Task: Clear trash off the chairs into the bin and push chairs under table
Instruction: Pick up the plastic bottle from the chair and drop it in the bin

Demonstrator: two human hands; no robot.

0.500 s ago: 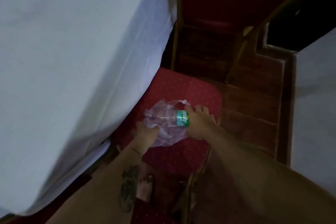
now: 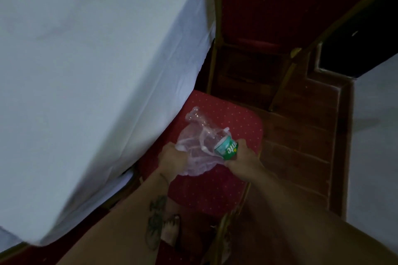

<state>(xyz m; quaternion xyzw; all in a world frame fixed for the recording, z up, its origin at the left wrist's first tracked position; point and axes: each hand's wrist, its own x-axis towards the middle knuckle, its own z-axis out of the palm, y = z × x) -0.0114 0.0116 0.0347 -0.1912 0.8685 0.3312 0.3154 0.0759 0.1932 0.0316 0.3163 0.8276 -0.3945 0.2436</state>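
A clear plastic bottle (image 2: 206, 133) with a green label is gripped at its lower end by my right hand (image 2: 242, 157), its neck pointing up and left. A thin crumpled plastic bag (image 2: 193, 157) is wrapped partly around the bottle, and my left hand (image 2: 172, 156) is closed on the bag's left side. Both are held just above the red dotted seat of a chair (image 2: 239, 118) that stands partly under the table covered with a white cloth (image 2: 97, 60).
A second red chair (image 2: 280, 2) with a gold frame stands further ahead. Reddish brick-pattern floor (image 2: 301, 135) lies to the right, beside another white cloth (image 2: 374, 125). My bare foot (image 2: 171, 230) is below the seat.
The bottle has been tipped from lying flat to neck up and lifted a little. Both hands have closed tighter on the bottle and the bag.
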